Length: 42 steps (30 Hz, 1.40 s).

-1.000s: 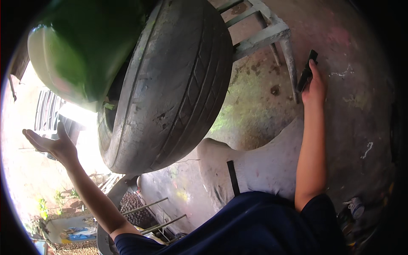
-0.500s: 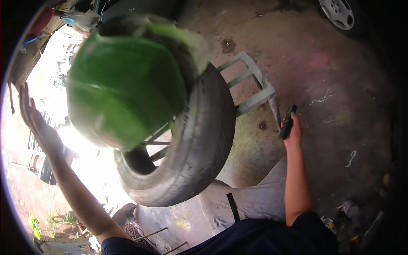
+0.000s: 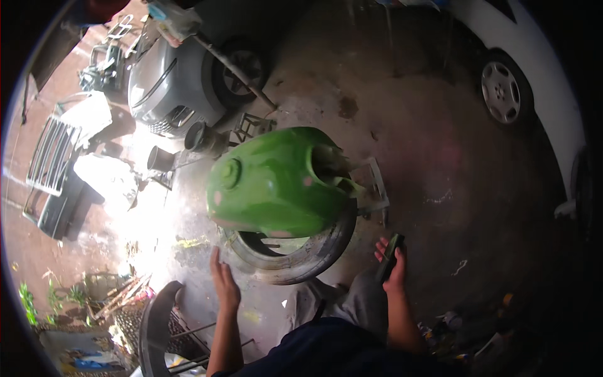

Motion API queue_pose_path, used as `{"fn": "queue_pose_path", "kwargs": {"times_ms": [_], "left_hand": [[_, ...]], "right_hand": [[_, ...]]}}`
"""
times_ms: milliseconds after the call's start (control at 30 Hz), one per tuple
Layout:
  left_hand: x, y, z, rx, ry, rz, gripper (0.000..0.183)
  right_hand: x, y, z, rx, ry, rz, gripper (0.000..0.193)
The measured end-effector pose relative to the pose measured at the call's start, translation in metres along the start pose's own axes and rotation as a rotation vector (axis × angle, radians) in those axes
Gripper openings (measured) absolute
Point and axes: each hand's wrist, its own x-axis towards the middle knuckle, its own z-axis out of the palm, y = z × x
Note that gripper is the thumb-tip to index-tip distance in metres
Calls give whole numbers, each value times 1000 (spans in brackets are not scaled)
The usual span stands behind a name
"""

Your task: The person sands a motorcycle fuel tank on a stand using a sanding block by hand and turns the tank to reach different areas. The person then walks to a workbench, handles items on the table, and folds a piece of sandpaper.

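A green motorcycle fuel tank [image 3: 276, 188] lies on top of a worn tyre [image 3: 298, 269], with bare pinkish patches on its paint and a round filler cap on its left part. A pale metal frame [image 3: 379, 182] shows behind the tyre on the right. My left hand [image 3: 225, 286] is raised at the tyre's near left side, fingers stretched out, holding nothing. My right hand [image 3: 397, 273], to the right of the tyre, grips a small dark oblong block [image 3: 390, 256]. Neither hand touches the tank.
A silver car [image 3: 166, 81] stands at the back left, a white car [image 3: 534, 56] on the right. Two dark buckets [image 3: 161, 159] sit beyond the tank on the left. A grille panel [image 3: 53, 157] lies in bright light. A curved dark part [image 3: 152, 333] is near my left forearm.
The tank, large and blurred before, now appears smaller and fully in view. My left hand has come inward from the far left; my right hand still holds the block, lower in view.
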Motion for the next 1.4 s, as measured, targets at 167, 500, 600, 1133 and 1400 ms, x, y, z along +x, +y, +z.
{"fn": "queue_pose_path", "kwargs": {"times_ms": [167, 500, 600, 1133, 1400], "left_hand": [[-12, -9, -21, -16, -91, -167, 54], [134, -123, -45, -599, -92, -481, 72], [183, -189, -25, -520, -169, -440, 74], [263, -219, 40, -561, -258, -622, 52], [254, -199, 29, -647, -271, -662, 47]], "right_hand": [[-8, -61, 140, -224, -368, -205, 73], [21, -79, 253, -371, -320, -200, 76], [19, -72, 271, -364, -219, -148, 75], [25, -59, 302, -565, -30, -310, 62], [38, -91, 327, -555, -47, -246, 61]]}}
